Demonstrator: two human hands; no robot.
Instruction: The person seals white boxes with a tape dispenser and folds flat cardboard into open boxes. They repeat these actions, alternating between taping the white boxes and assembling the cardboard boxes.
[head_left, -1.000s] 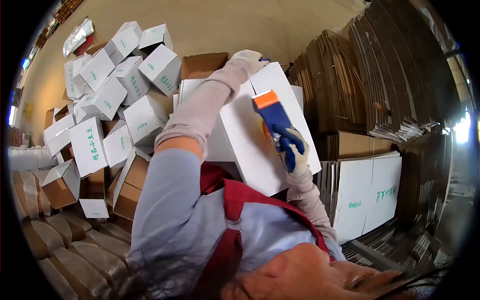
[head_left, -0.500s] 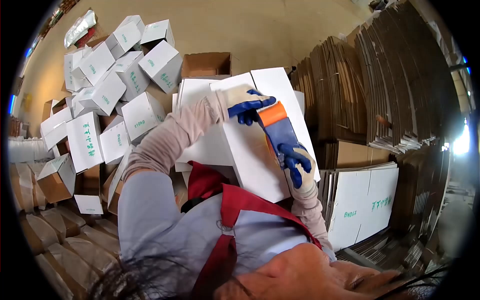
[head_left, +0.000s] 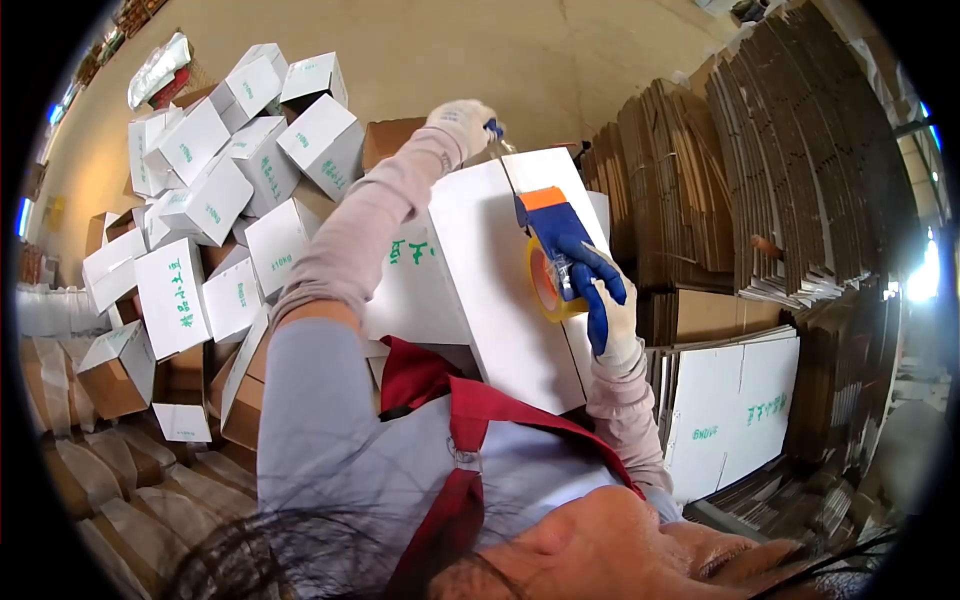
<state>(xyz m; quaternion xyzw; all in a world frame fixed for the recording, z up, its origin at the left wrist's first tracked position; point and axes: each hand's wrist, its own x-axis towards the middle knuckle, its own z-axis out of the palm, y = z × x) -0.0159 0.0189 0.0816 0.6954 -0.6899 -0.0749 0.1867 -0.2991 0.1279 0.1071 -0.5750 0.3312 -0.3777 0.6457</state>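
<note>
- Evidently, the left arm is extended to the far end of the work; I find the left hand (head_left: pixel 463 122) at the far edge of the white box (head_left: pixel 480 270), its back turned toward the camera.
- The blue-coated fingertips of this hand are bent down beside a glossy clear strip (head_left: pixel 502 146) at that edge. I cannot tell whether they are pinched together on it, as the palm and most of the fingers are out of sight.
- The right arm is bent close to the body, with the right hand (head_left: pixel 612 305) low over the near half of the box. I record its fingers as wrapped around the rear of the tape dispenser (head_left: pixel 560 238), clamped on it.
- The dispenser is above the white top of the box, slanted along the dark seam, its front end directed to the far edge. I cannot establish whether it touches the surface.
- Its body is dark blue and its front part bright orange; a yellow-edged tape roll (head_left: pixel 541 283) shows on its left side.
- The box top is plain white, with the seam running lengthwise. I note green characters on a white panel (head_left: pixel 405 280) to the left, partly behind the left sleeve (head_left: pixel 360 225).
- I observe a heap of white cartons (head_left: pixel 195 205) to the left, several tilted and printed in green.
- To the right I log upright stacks of flattened cardboard (head_left: pixel 670 180) and, nearer, white folded cartons (head_left: pixel 735 410) with green print.
</note>
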